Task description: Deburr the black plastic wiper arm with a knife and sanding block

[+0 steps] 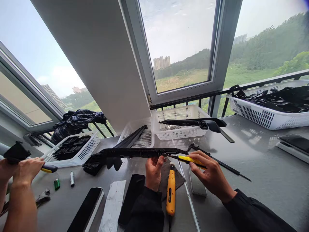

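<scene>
A long black plastic trim piece (135, 152) lies across the view above the table, and my left hand (154, 172) is closed on it from below near its right part. My right hand (210, 172) grips a yellow-handled utility knife (190, 160). The knife's tip meets the trim piece just beside my left thumb; whether it cuts in cannot be made out. Below, between my hands, an orange corded power tool (171, 193) lies on a dark cloth (177, 176). A thin black strip (224, 165) rests on the table to the right of my right hand.
White baskets (159, 135) with black parts line the window side, another basket (263, 120) at far right. Phones (131, 199), white paper (112, 206) and batteries (72, 179) lie in front. At left, a co-worker's hands (26, 170) hold a black part and a yellow-black tool.
</scene>
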`<move>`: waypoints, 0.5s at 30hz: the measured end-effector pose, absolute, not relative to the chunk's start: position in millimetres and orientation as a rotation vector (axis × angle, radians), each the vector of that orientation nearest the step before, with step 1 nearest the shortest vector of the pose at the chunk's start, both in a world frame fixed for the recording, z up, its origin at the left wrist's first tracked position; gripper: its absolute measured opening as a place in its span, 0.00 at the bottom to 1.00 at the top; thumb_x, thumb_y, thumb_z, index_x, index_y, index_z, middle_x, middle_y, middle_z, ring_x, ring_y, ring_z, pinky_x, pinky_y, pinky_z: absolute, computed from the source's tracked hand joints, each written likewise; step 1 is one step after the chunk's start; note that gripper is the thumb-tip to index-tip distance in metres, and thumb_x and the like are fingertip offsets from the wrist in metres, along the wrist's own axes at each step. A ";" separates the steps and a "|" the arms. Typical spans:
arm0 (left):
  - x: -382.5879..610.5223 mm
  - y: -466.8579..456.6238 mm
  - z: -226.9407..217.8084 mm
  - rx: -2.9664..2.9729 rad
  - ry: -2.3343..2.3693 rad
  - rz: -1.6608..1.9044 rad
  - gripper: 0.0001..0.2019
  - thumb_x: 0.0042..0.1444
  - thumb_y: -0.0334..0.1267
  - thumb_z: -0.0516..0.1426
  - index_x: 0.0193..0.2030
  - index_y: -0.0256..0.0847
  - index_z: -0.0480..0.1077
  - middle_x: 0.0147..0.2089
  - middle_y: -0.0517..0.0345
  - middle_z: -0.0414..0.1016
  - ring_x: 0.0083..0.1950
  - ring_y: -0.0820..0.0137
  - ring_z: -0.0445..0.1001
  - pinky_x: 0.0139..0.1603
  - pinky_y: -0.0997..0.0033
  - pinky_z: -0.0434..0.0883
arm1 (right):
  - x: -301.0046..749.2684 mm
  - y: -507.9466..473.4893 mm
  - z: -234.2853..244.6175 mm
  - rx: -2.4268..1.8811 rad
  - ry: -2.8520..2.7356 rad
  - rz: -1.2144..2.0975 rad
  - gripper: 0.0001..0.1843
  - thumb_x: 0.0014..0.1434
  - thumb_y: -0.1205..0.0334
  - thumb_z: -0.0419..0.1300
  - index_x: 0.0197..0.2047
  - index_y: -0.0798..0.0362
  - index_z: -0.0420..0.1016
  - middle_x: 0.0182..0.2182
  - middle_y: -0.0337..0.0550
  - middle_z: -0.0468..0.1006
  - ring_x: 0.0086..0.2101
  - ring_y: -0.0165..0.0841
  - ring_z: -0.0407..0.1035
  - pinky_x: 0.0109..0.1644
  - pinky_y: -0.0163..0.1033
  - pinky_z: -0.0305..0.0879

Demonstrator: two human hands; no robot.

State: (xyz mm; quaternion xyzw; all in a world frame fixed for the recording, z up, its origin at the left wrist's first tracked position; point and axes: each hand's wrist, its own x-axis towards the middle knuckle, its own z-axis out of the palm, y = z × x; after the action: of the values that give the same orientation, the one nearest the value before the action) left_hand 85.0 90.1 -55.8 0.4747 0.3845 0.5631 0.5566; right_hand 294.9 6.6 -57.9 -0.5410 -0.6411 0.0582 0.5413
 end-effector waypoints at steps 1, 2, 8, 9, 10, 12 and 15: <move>85.1 89.8 -55.7 1.120 0.907 1.332 0.25 0.49 0.58 0.76 0.41 0.39 0.81 0.41 0.48 0.86 0.42 0.60 0.84 0.48 0.60 0.80 | 292.7 6.8 -58.9 -1.280 -1.522 0.120 0.10 0.69 0.62 0.60 0.46 0.47 0.84 0.43 0.45 0.84 0.42 0.39 0.81 0.47 0.40 0.77; 85.2 89.4 -55.7 1.121 0.907 1.332 0.24 0.49 0.57 0.76 0.40 0.40 0.81 0.41 0.48 0.86 0.42 0.60 0.84 0.48 0.60 0.81 | 290.9 7.1 -60.0 -1.278 -1.520 0.103 0.10 0.69 0.62 0.60 0.46 0.47 0.84 0.43 0.45 0.83 0.43 0.39 0.81 0.47 0.40 0.77; 86.6 86.0 -55.3 1.123 0.887 1.312 0.23 0.51 0.56 0.75 0.41 0.38 0.82 0.41 0.45 0.88 0.41 0.59 0.85 0.47 0.60 0.80 | 288.7 9.2 -66.4 -1.310 -1.484 0.061 0.11 0.72 0.61 0.59 0.49 0.46 0.84 0.47 0.47 0.79 0.45 0.40 0.81 0.49 0.43 0.78; 87.0 85.5 -55.1 1.125 0.882 1.310 0.24 0.51 0.57 0.75 0.41 0.37 0.82 0.41 0.44 0.88 0.41 0.59 0.85 0.47 0.60 0.80 | 288.9 9.3 -67.0 -1.313 -1.479 0.055 0.11 0.72 0.61 0.59 0.50 0.46 0.84 0.49 0.47 0.78 0.45 0.39 0.81 0.49 0.43 0.78; 87.3 85.1 -54.8 1.128 0.876 1.309 0.25 0.51 0.57 0.75 0.41 0.37 0.82 0.41 0.44 0.88 0.42 0.58 0.85 0.47 0.60 0.80 | 289.0 9.3 -67.4 -1.316 -1.477 0.049 0.11 0.72 0.61 0.59 0.50 0.45 0.84 0.49 0.47 0.77 0.44 0.39 0.81 0.49 0.43 0.78; 87.8 84.6 -54.4 1.132 0.868 1.308 0.26 0.51 0.59 0.75 0.41 0.36 0.82 0.42 0.43 0.88 0.42 0.58 0.86 0.46 0.60 0.80 | 289.0 8.8 -67.3 -1.318 -1.481 0.042 0.12 0.72 0.61 0.59 0.50 0.45 0.85 0.50 0.47 0.76 0.42 0.37 0.80 0.49 0.43 0.78; 87.1 84.7 -53.4 1.146 0.865 1.296 0.27 0.50 0.61 0.75 0.41 0.36 0.82 0.41 0.44 0.88 0.41 0.59 0.85 0.46 0.61 0.80 | 288.7 7.2 -65.4 -1.313 -1.493 0.046 0.11 0.71 0.61 0.59 0.47 0.46 0.84 0.50 0.47 0.76 0.39 0.36 0.80 0.47 0.43 0.78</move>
State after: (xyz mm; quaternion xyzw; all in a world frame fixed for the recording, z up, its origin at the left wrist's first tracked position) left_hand 87.1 84.7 -53.4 0.4878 0.3683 0.5514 0.5677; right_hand 288.7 7.2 -65.4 -0.5536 -0.6293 0.0196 0.5451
